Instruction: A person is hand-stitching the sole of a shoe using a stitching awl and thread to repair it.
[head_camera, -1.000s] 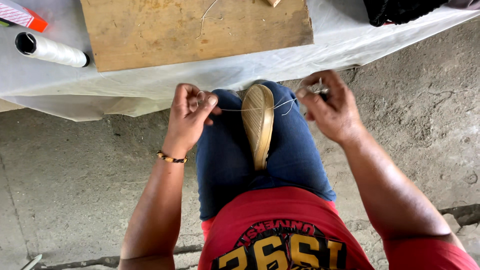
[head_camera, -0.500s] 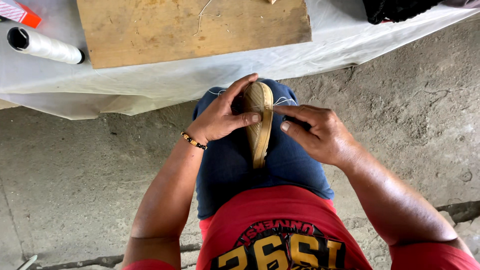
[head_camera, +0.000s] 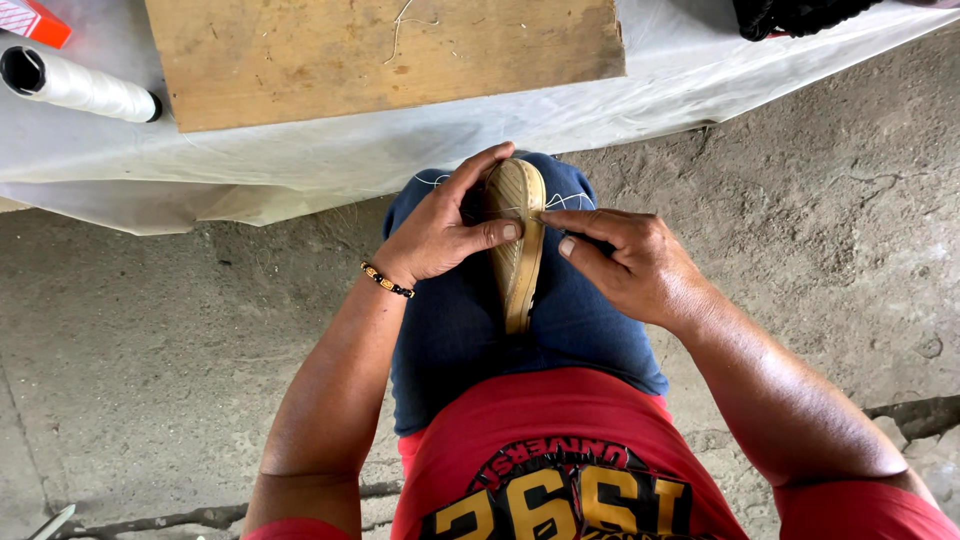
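Head view: both hands grip tan ribbed shoe sole (head_camera: 519, 250) wedged between denim knees; left hand (head_camera: 440, 232), right hand (head_camera: 630, 262).

1. Below me, filling most of the frame, lies a rough grey concrete floor (head_camera: 820, 230), stained and pitted.
2. A crack (head_camera: 910, 408) runs across it at lower right; another shows along the bottom left.
3. Across the top stands a table draped in white plastic sheeting (head_camera: 330, 160).
4. A worn wooden board (head_camera: 380, 55) rests on it, top centre.
5. Even daylight, soft shadows.
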